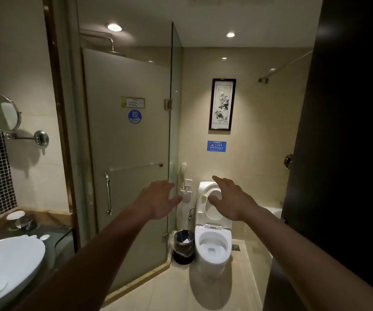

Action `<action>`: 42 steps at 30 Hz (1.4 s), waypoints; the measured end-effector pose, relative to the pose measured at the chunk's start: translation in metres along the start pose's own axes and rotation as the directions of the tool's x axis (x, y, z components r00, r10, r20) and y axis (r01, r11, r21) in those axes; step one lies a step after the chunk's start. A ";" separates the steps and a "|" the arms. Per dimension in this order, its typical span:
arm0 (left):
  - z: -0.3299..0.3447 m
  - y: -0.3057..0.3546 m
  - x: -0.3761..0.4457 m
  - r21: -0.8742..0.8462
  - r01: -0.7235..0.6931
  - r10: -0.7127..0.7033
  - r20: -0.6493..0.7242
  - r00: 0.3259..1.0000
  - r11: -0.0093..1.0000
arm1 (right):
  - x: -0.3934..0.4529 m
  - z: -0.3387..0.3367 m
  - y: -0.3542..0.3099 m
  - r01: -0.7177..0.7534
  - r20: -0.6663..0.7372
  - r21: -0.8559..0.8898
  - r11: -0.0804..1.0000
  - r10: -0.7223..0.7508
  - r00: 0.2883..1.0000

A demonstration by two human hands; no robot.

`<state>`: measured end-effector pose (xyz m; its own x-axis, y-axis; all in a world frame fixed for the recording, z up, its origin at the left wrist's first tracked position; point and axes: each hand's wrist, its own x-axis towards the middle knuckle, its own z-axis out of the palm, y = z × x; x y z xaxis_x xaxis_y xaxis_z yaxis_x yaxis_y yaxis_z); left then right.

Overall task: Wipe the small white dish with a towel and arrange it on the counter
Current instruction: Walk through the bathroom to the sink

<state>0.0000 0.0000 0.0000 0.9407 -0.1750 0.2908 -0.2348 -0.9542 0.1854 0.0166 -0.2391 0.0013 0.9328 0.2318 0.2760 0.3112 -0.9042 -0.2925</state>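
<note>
My left hand (158, 199) open, empty | my right hand (230, 198) open, empty | small white dish (15, 215) at counter's (46, 217) back edge.

A small white dish (15, 215) sits at the far left of the frame, resting flat on the brown desk (46, 217) behind the basin, just beside a dark round object. No towel shows.

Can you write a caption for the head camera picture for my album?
Two empty hands, left hand and right hand, reach out in a bathroom.
</note>
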 end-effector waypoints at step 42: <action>0.051 -0.097 0.160 -0.108 0.045 -0.039 0.058 0.998 0.993 | 0.182 0.077 -0.012 0.051 0.014 0.067 0.996 -0.052 0.999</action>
<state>0.1854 0.0522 -0.0191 0.9616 -0.1515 0.2287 -0.2174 -0.9293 0.2986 0.1965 -0.1590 -0.0155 0.9177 0.2835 0.2785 0.3701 -0.8649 -0.3391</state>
